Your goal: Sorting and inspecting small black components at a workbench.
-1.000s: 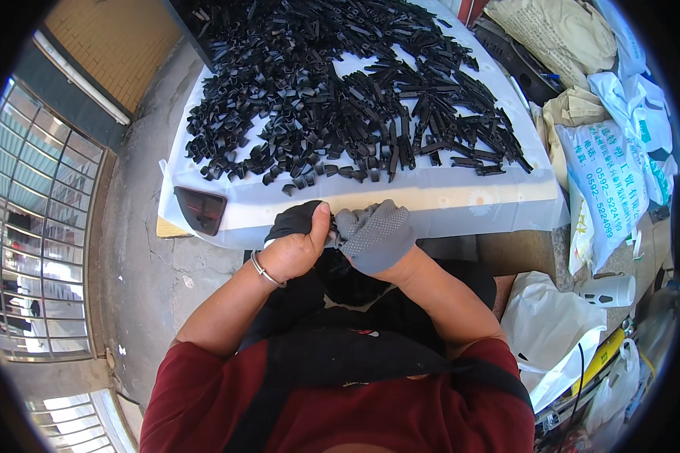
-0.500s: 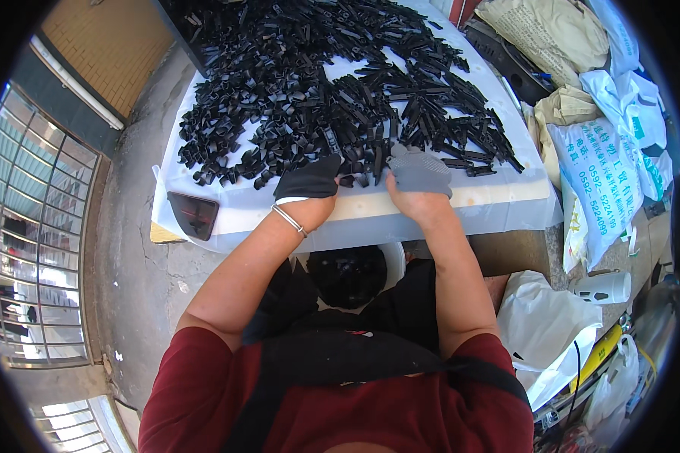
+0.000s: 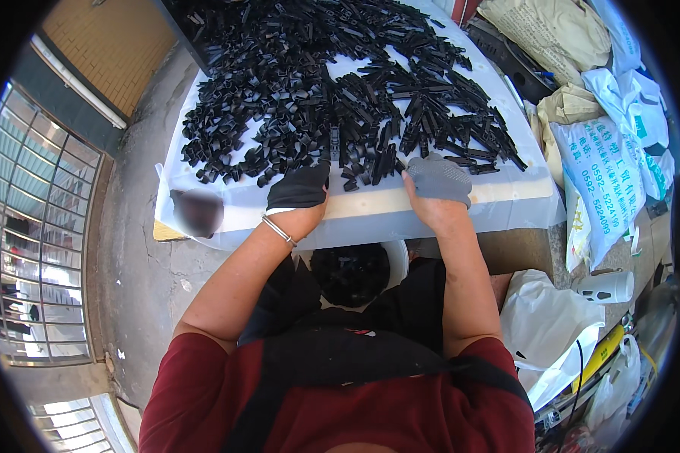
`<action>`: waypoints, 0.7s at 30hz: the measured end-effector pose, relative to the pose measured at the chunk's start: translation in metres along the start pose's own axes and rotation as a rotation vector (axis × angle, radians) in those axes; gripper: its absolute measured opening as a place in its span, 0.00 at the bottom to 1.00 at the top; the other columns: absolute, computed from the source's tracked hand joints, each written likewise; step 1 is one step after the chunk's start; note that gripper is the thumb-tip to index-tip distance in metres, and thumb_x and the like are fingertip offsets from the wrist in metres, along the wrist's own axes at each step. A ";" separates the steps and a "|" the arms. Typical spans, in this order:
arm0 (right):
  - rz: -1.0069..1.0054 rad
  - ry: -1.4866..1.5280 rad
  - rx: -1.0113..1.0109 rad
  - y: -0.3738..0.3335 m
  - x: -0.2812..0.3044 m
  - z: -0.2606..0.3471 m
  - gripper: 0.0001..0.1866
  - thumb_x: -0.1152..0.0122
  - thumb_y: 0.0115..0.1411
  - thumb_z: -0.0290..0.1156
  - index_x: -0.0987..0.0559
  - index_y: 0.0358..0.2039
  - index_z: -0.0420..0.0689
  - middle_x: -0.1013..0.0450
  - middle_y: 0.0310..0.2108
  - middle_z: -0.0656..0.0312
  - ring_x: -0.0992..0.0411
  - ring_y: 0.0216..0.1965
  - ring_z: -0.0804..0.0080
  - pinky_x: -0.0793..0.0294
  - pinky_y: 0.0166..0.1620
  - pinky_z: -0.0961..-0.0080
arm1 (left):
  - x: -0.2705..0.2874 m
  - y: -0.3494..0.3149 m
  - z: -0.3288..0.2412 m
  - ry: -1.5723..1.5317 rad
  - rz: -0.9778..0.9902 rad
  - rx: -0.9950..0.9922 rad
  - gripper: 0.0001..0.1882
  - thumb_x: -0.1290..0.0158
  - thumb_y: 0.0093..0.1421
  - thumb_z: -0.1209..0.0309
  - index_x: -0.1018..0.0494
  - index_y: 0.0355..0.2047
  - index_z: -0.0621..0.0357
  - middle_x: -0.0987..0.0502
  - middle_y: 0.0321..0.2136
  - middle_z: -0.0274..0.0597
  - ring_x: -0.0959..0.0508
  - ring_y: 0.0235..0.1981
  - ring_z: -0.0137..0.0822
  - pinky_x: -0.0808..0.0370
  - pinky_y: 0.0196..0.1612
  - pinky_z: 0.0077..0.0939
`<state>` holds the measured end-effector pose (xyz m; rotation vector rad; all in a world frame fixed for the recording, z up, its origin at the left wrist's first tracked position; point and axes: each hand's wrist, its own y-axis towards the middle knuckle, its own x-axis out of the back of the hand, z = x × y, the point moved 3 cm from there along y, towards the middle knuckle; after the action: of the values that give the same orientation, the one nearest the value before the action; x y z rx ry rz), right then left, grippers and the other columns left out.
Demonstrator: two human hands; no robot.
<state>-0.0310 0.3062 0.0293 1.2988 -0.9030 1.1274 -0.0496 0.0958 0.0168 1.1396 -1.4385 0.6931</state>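
Observation:
My left hand, in a black glove with a bangle at the wrist, is curled at the near edge of a heap of small black plastic parts. A longer black strip lies by its fingertips, but whether it is gripped is hidden. To the right, my right hand wears a grey dotted glove, its fingers bent in and its thumb toward the parts; what it holds, if anything, does not show. Between the hands lie several loose black pieces. Short bent pieces mostly cover the left; longer strips lie right.
White sheeting covers the table. A dark tray-like item, partly blurred, rests at its left corner. Below the front edge stands a white bucket with black contents. Sacks and a white bag crowd the right; a barred window is left.
My hands have moved farther apart, the right one to the right and the left one slightly left and nearer me. More of the loose pieces between them show now.

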 end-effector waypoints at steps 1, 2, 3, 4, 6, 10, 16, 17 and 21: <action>-0.016 0.026 0.032 -0.002 0.004 0.003 0.11 0.45 0.50 0.37 0.24 0.29 0.44 0.29 0.29 0.54 0.30 0.32 0.56 0.31 0.36 0.62 | -0.001 0.000 0.002 0.000 -0.002 0.005 0.13 0.55 0.52 0.71 0.29 0.39 0.58 0.26 0.32 0.48 0.26 0.33 0.45 0.28 0.36 0.33; -0.031 0.052 0.065 -0.002 0.007 0.005 0.10 0.45 0.50 0.37 0.24 0.28 0.44 0.29 0.29 0.55 0.30 0.32 0.56 0.31 0.35 0.62 | -0.004 -0.001 0.004 0.007 -0.004 -0.005 0.14 0.55 0.52 0.71 0.29 0.39 0.58 0.26 0.32 0.48 0.26 0.33 0.45 0.28 0.36 0.33; -0.031 0.050 0.061 -0.003 0.005 0.003 0.10 0.45 0.50 0.37 0.24 0.28 0.44 0.29 0.29 0.55 0.30 0.32 0.56 0.31 0.35 0.62 | -0.006 0.000 0.003 0.012 -0.004 -0.023 0.14 0.56 0.52 0.71 0.29 0.39 0.58 0.26 0.32 0.48 0.26 0.33 0.45 0.28 0.36 0.33; -0.038 0.037 0.060 -0.004 0.000 0.001 0.10 0.45 0.50 0.37 0.24 0.27 0.44 0.29 0.28 0.55 0.30 0.32 0.55 0.32 0.34 0.62 | -0.005 0.000 0.002 0.010 -0.003 -0.027 0.14 0.56 0.52 0.71 0.29 0.39 0.58 0.26 0.32 0.48 0.26 0.33 0.45 0.28 0.36 0.33; -0.044 0.027 0.060 -0.005 -0.004 0.000 0.10 0.45 0.50 0.37 0.24 0.27 0.44 0.29 0.27 0.55 0.30 0.31 0.55 0.32 0.33 0.62 | -0.001 -0.003 0.001 -0.025 -0.056 -0.010 0.15 0.55 0.51 0.70 0.30 0.40 0.58 0.26 0.32 0.48 0.25 0.33 0.45 0.28 0.37 0.33; -0.011 0.113 0.022 -0.009 0.003 0.006 0.10 0.46 0.50 0.36 0.24 0.29 0.44 0.28 0.27 0.55 0.30 0.30 0.55 0.31 0.33 0.62 | -0.001 -0.009 0.008 -0.070 -0.187 -0.078 0.11 0.55 0.51 0.69 0.29 0.33 0.59 0.26 0.30 0.50 0.25 0.32 0.47 0.29 0.35 0.37; -0.135 0.041 0.275 -0.007 0.003 -0.002 0.13 0.45 0.45 0.28 0.24 0.35 0.47 0.27 0.30 0.53 0.29 0.34 0.56 0.30 0.36 0.63 | 0.010 -0.017 0.013 -0.222 -0.181 -0.040 0.14 0.53 0.52 0.64 0.28 0.32 0.61 0.25 0.30 0.51 0.25 0.33 0.47 0.29 0.35 0.35; -0.230 0.014 0.367 -0.008 0.003 -0.001 0.16 0.45 0.44 0.25 0.24 0.37 0.48 0.27 0.30 0.53 0.28 0.34 0.57 0.30 0.37 0.65 | 0.014 -0.017 0.010 -0.286 -0.066 0.015 0.15 0.53 0.52 0.62 0.28 0.33 0.61 0.25 0.28 0.51 0.25 0.32 0.47 0.29 0.35 0.34; -0.336 0.105 0.381 -0.008 0.009 0.011 0.17 0.45 0.47 0.25 0.25 0.40 0.48 0.27 0.32 0.53 0.28 0.35 0.57 0.30 0.37 0.68 | 0.016 -0.025 0.008 -0.715 0.105 0.201 0.15 0.54 0.53 0.61 0.28 0.34 0.59 0.26 0.22 0.48 0.26 0.26 0.42 0.30 0.31 0.31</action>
<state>-0.0201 0.2969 0.0367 1.6134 -0.3791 1.1173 -0.0280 0.0757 0.0256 1.5719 -2.0695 0.5277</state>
